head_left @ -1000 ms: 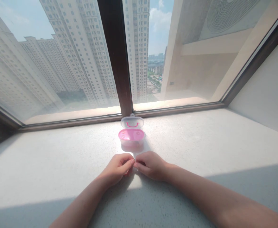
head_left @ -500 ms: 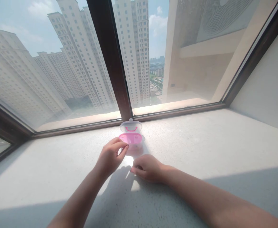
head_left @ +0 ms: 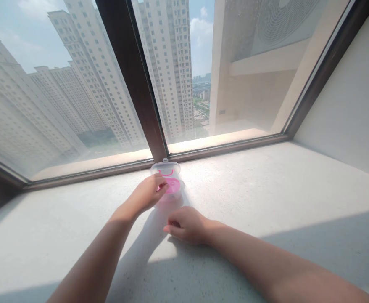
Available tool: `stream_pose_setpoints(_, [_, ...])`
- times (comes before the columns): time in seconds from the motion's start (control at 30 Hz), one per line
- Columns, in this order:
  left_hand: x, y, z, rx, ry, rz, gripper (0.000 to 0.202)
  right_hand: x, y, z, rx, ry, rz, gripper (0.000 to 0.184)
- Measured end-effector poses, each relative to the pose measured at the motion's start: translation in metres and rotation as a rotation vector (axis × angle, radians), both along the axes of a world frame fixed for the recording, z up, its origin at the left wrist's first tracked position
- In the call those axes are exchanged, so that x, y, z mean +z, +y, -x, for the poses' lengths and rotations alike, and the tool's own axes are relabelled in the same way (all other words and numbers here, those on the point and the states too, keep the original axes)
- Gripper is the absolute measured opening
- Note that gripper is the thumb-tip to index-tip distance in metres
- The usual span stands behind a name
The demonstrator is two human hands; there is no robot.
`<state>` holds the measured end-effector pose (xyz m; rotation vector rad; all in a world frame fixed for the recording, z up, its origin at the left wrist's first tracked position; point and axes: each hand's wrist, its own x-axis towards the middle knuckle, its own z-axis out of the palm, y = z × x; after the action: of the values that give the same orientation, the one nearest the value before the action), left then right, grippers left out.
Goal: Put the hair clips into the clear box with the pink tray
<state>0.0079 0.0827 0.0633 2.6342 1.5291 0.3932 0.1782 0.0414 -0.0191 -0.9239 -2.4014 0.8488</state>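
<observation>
A small clear plastic box with a pink inner tray stands on the sill by the window frame. Its see-through lid, with a pink handle, is raised at the back. My left hand reaches over the box's left side, fingers pinched just above the pink tray. Whatever lies between those fingertips is too small or hidden to make out. In front of the box, my right hand rests on the sill with its fingers curled in. Anything inside that curl is hidden.
The pale speckled windowsill spreads to both sides, part in sun and part in shadow. Behind the box rises a dark window post between glass panes. A white wall closes the right side.
My left hand has moved forward from the box's front left to over the pink tray, its fingers still pinched. My right hand stays curled on the sill. The whole view has shifted slightly.
</observation>
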Motion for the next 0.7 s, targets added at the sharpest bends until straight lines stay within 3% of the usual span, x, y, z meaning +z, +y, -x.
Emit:
stream_pose_setpoints(0.3, [0.0, 0.005, -0.01, -0.003, 0.071, 0.115, 0.027, 0.0, 0.001, 0.0, -0.005, 0.007, 0.004, 0.03])
stream_pose_setpoints(0.7, [-0.002, 0.005, -0.017, -0.096, 0.097, 0.04, 0.024, 0.003, 0.0, -0.001, 0.002, -0.003, 0.029, 0.03])
